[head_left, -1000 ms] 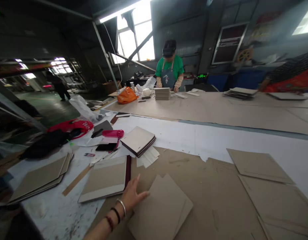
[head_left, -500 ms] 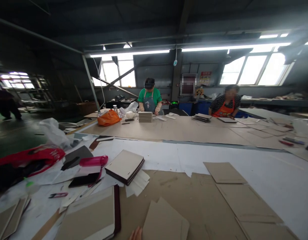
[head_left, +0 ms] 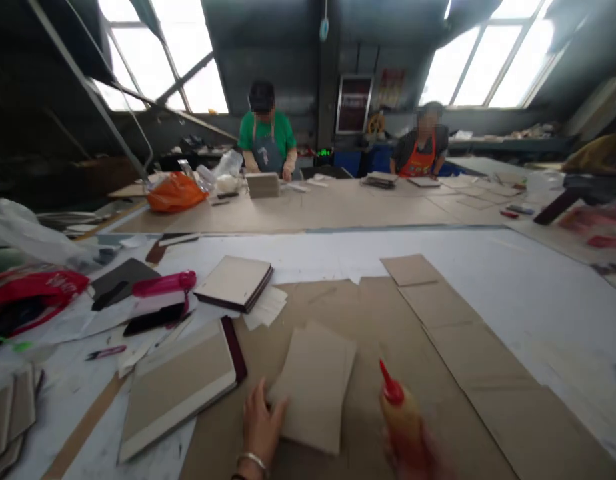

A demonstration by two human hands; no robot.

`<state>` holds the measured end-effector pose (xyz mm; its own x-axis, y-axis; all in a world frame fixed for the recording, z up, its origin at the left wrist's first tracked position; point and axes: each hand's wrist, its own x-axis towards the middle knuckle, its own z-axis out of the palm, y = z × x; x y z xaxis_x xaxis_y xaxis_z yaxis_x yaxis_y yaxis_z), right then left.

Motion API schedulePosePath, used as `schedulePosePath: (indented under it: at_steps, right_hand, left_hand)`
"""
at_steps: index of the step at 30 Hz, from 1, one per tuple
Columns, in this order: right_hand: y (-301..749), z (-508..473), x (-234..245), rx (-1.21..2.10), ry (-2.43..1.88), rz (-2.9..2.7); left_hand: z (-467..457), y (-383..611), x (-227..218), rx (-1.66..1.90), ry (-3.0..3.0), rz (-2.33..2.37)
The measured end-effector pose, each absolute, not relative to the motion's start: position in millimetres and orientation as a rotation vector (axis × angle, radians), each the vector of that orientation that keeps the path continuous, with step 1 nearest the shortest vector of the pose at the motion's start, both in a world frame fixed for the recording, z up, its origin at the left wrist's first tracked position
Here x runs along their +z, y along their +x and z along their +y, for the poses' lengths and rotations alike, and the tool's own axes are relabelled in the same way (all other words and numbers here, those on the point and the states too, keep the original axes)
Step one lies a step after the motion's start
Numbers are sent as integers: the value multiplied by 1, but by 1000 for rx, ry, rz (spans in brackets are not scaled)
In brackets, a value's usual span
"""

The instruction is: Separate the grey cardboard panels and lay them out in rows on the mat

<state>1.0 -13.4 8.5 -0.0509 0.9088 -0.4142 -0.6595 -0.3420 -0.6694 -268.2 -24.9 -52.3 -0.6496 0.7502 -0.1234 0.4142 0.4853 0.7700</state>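
Observation:
My left hand [head_left: 259, 423] lies with fingers stretched out on the near left corner of a small stack of grey cardboard sheets [head_left: 315, 383] on the brown work surface. My right hand [head_left: 421, 457] comes in at the bottom edge, blurred, wrapped round a squeeze bottle [head_left: 401, 417] with a red pointed nozzle, held just right of the cardboard stack. A large flat grey board with a dark red spine [head_left: 181, 383] lies left of my left hand.
A pile of dark-edged covers [head_left: 234, 283], a pink bottle [head_left: 163, 284], a black phone [head_left: 153, 319] and red bags [head_left: 31, 288] crowd the left. Loose cardboard sheets [head_left: 468, 340] lie right. Two people work at the far table [head_left: 338, 207], with an orange bag [head_left: 175, 193].
The view swung up and right, then came back down. My right hand has come into view holding the red-nozzled bottle. My left hand still rests at the cardboard stack.

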Motion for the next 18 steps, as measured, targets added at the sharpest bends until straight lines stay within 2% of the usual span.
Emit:
schedulePosePath:
  at_steps: [5, 11, 18]
  right_hand:
    - [-7, -17, -10, 1824, -1031, -7]
    - [-18, -16, -15, 1838, -1068, -12]
    - [-10, -16, -23, 1847, -1074, -14]
  left_hand:
    - [-54, -260, -48, 858, 712, 2303]
    - [-53, -248, -56, 930, 507, 2078]
    - [-46, -275, -33, 939, 567, 1965]
